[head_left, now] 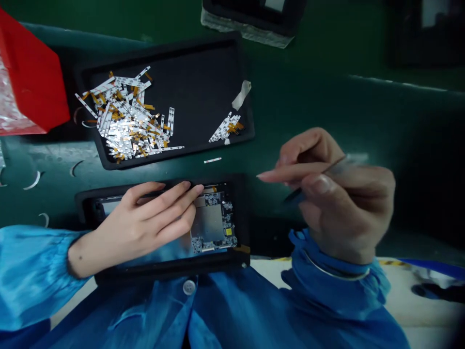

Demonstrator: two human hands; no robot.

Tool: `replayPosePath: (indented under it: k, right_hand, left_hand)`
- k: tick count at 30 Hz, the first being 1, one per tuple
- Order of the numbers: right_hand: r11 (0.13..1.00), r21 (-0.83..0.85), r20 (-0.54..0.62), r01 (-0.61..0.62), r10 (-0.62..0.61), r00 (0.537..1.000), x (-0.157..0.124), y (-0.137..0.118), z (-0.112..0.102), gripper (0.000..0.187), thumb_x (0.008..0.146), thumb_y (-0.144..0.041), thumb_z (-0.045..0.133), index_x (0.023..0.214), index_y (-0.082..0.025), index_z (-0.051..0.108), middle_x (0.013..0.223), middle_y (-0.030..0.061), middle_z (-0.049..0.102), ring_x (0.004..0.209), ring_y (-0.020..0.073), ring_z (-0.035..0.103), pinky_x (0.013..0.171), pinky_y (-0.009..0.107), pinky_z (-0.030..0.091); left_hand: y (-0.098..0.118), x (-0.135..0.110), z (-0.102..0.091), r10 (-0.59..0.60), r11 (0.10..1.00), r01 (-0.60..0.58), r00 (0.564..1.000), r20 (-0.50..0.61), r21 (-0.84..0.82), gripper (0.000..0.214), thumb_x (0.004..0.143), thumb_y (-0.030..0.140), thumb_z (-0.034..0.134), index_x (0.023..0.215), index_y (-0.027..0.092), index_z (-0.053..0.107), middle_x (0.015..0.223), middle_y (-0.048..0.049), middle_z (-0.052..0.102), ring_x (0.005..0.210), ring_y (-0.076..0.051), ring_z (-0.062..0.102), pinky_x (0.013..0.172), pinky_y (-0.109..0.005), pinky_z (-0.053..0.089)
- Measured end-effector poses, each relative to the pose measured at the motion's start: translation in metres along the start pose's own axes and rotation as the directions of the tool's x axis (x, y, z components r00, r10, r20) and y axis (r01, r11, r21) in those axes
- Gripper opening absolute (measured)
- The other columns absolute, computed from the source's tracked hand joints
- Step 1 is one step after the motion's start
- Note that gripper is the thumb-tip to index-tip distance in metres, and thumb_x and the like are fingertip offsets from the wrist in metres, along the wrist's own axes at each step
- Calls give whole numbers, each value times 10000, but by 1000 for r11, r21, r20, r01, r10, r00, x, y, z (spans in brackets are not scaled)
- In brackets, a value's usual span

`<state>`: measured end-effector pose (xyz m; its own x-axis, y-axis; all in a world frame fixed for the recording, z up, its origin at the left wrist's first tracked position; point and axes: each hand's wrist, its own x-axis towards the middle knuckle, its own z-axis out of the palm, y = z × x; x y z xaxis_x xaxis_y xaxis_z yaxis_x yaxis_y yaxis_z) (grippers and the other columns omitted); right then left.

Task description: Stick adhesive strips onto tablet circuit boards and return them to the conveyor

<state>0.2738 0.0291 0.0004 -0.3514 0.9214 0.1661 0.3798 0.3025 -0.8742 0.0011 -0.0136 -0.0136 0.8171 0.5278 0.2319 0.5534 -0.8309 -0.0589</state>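
Across the opened device point(178, 247) in the near black tray point(242, 208), your left hand point(145, 223) is lying palm down, its fingers slightly bent and reaching slantwise, away from you and to the right. It is spreading flat rather than gripping, and its fingertips point(199, 188) are resting by the far edge of the circuit board point(212, 223); its thumb is hiding from view. Off to the right of that tray, your right hand point(341, 203) is hovering above the tabletop point(272, 106), thumb and fingers closing around a slim tool point(336, 163), with one finger pointing left. Blur is masking the tool's exact shape. Between the two trays, a single white strip point(212, 160) is lying on the tabletop, while the far tray point(189, 87) is holding a heap of strips point(131, 126) at its left and a smaller bunch point(225, 128) at its right.
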Motion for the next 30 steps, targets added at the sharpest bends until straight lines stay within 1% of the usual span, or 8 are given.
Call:
replayPosePath:
  k: [3, 6, 9, 12, 18, 23, 27, 30]
  right_hand:
    - [978, 200, -110, -65, 89, 990, 7, 6, 11, 347, 1032, -409, 542, 759, -282, 715, 681, 14, 559, 644, 155, 520, 551, 311, 464]
    - [911, 363, -43, -193, 224, 974, 13, 18, 22, 387, 1051, -435, 500, 728, -238, 580, 635, -20, 526, 419, 78, 402, 359, 263, 303]
    - [845, 466, -15, -263, 305, 952, 15, 26, 25, 370, 1044, -473, 504, 761, -236, 508, 643, -31, 551, 357, 57, 410, 289, 242, 253]
    - [809, 513, 14, -288, 327, 945, 15, 28, 23, 328, 1040, -477, 514, 811, -245, 481, 658, -44, 589, 337, 55, 453, 266, 220, 293]
    - [793, 494, 210, -356, 289, 934, 15, 21, 19, 230, 929, -321, 721, 981, -266, 505, 777, -48, 699, 596, 149, 727, 467, 247, 601]
    - [850, 427, 137, -310, 279, 951, 13, 18, 21, 301, 864, -247, 792, 1006, -278, 529, 719, -73, 692, 590, 155, 734, 448, 235, 595]
    - [834, 425, 163, -352, 312, 936, 13, 16, 23, 319, 855, -273, 802, 981, -270, 508, 745, -74, 711, 584, 155, 740, 445, 233, 600]
    - [823, 432, 176, -369, 325, 929, 14, 16, 24, 334, 845, -276, 812, 951, -266, 496, 721, -80, 708, 582, 164, 747, 459, 238, 615]
  left_hand:
    - [1, -3, 0, -41, 998, 43, 999, 33, -53, 277, 1025, 86, 466, 1200, 185, 656, 1437, -63, 617, 1326, -216, 618, 963, -396, 537]
    - [-4, -1, 3, -42, 984, 49, 998, 45, -174, 287, 1026, 100, 481, 1254, 184, 634, 1460, -62, 593, 1352, -236, 596, 1007, -424, 529]
    - [-8, 3, 5, 8, 979, 4, 998, 55, -203, 260, 1031, 107, 489, 1235, 174, 635, 1483, -58, 570, 1370, -223, 579, 994, -406, 528]
    - [-9, 6, 6, 23, 987, -13, 998, 59, -160, 220, 1023, 99, 503, 1177, 158, 649, 1519, -62, 533, 1399, -221, 546, 1004, -414, 505]
    - [-7, 8, 5, 42, 997, -39, 998, 43, -72, 208, 1024, 104, 488, 1100, 200, 656, 1499, -31, 556, 1300, -172, 621, 959, -395, 513]
    - [-3, 7, 4, 2, 997, 3, 998, 56, -80, 190, 1015, 105, 520, 1128, 191, 646, 1489, -34, 561, 1313, -189, 617, 964, -406, 515]
    - [-1, 6, 5, -39, 992, 47, 997, 69, -113, 205, 1008, 128, 553, 1169, 219, 642, 1452, -19, 605, 1306, -208, 628, 991, -420, 521]
    - [-3, 6, 6, 0, 995, 5, 999, 44, -102, 180, 1001, 146, 575, 1146, 213, 658, 1483, -25, 577, 1307, -217, 627, 974, -418, 524]
